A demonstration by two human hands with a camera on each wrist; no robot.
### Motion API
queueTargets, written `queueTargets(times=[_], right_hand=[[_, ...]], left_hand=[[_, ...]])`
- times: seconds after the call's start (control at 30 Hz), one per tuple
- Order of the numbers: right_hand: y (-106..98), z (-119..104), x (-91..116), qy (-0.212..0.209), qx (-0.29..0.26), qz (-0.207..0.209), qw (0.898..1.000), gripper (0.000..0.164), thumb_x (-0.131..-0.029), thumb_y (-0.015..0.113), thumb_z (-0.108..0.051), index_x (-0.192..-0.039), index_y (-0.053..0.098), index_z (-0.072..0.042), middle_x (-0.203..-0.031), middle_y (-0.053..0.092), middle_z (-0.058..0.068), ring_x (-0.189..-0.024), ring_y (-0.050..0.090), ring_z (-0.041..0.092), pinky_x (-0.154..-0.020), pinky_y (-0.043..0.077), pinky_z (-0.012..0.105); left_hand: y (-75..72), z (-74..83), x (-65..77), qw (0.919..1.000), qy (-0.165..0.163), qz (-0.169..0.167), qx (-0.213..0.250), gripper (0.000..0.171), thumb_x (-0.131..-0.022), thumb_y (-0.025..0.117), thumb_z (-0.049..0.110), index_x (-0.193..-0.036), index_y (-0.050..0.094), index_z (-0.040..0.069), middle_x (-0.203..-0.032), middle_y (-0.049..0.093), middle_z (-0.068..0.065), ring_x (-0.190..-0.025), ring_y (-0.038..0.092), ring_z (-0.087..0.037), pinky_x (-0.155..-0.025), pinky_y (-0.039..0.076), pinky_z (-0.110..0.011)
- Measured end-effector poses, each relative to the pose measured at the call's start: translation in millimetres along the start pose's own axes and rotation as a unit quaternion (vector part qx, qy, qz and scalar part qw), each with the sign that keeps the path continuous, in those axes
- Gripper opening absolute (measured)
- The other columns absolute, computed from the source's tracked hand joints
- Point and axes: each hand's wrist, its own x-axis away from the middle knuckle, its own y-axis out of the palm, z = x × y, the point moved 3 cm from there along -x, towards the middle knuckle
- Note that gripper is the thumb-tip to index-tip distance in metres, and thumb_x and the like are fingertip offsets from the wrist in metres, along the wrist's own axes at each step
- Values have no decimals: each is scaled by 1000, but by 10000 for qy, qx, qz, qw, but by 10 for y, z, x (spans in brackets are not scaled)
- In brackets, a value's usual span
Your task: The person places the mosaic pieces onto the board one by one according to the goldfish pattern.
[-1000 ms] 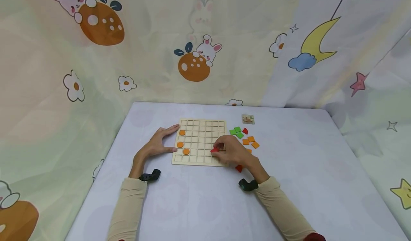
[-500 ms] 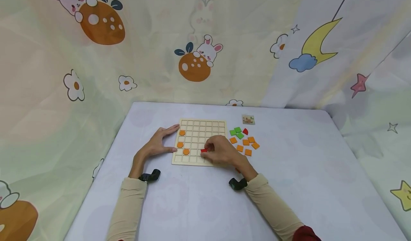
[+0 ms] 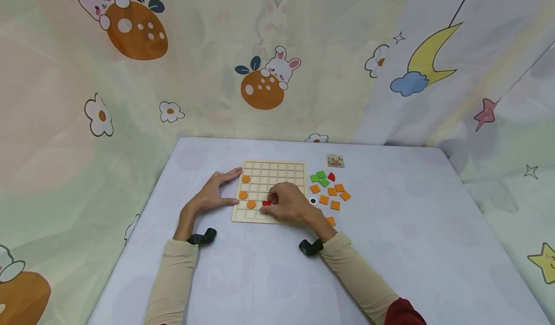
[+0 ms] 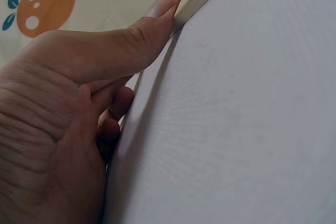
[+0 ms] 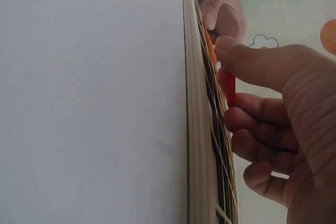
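Note:
A pale wooden grid board [image 3: 282, 167] lies on the table in the head view. My left hand [image 3: 212, 192] rests at its left side, thumb and fingers spread and fairly straight, the tips touching the edge. Over the lower middle squares, my right hand [image 3: 288, 202] pinches a small red tile [image 3: 266, 203] between thumb and fingers. That red tile [image 5: 231, 88] is held just above the board in the right wrist view. Three orange discs, among them a lower orange disc [image 3: 251, 204], sit in squares at the board's left. The right hand hides part of the board's lower right.
Right of the board lie several green square tiles [image 3: 321, 175], a red curved-edge tile [image 3: 331, 176] and several orange square tiles [image 3: 335, 205]. A white disc with a black dot [image 3: 313, 201] is beside them. A small patterned card [image 3: 335, 161] lies farther back.
My right hand has moved left across the board with the red tile, uncovering the white disc and more orange tiles. The left hand has stayed put.

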Motion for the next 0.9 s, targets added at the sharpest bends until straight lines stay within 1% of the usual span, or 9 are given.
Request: queueTargets(times=[0.27, 0.4, 0.53, 0.67, 0.73, 0.9], right_hand=[[79, -30, -64, 85, 167, 11, 9998, 37, -84, 95, -47, -81, 72, -19, -71, 61, -8, -69, 53, 8, -67, 42, 24], [72, -37, -64, 96, 205, -6, 9997, 37, -83, 95, -48, -86, 75, -17, -75, 64, -8, -72, 55, 9, -70, 45, 25], [56, -51, -46, 85, 107, -45, 9999, 37, -84, 95, -45, -95, 80, -13, -83, 69, -5, -77, 58, 10, -75, 48, 27], [49, -71, -41, -12, -7, -17, 10000, 33, -87, 93, -36, -103, 82, -9, -90, 74, -3, -82, 61, 11, -79, 52, 28], [50, -81, -43, -97, -36, 17, 9999, 29, -89, 92, -31, -104, 83, -8, -91, 74, -2, -82, 62, 11, -79, 53, 28], [61, -94, -48, -260, -83, -8, 9996, 18, -91, 89, -23, -100, 84, -8, -87, 73, -3, -79, 61, 10, -74, 52, 26]], left_hand=[[2, -1, 1, 10000, 23, 17, -41, 102, -83, 96, 33, -168, 44, 15, -179, 37, -7, -130, 47, -31, -111, 35, -54], [-1, 11, 3, 10000, 20, -4, -29, 102, -83, 96, 33, -168, 44, 16, -179, 36, -6, -131, 47, -31, -112, 35, -55], [-10, -9, 9, 10000, -53, -25, -41, 102, -83, 96, 36, -169, 43, 18, -180, 36, -3, -129, 47, -29, -111, 35, -54], [-21, -26, 14, 9999, -99, -21, -43, 102, -84, 95, 36, -169, 43, 19, -180, 36, -2, -127, 46, -28, -110, 36, -53], [-22, -28, 15, 9999, -100, -25, -43, 102, -84, 95, 36, -169, 43, 19, -180, 36, -2, -126, 46, -28, -110, 36, -53], [-15, -16, 12, 9999, -143, -69, -4, 101, -84, 95, 34, -169, 43, 19, -180, 35, -2, -128, 46, -28, -112, 36, -54]])
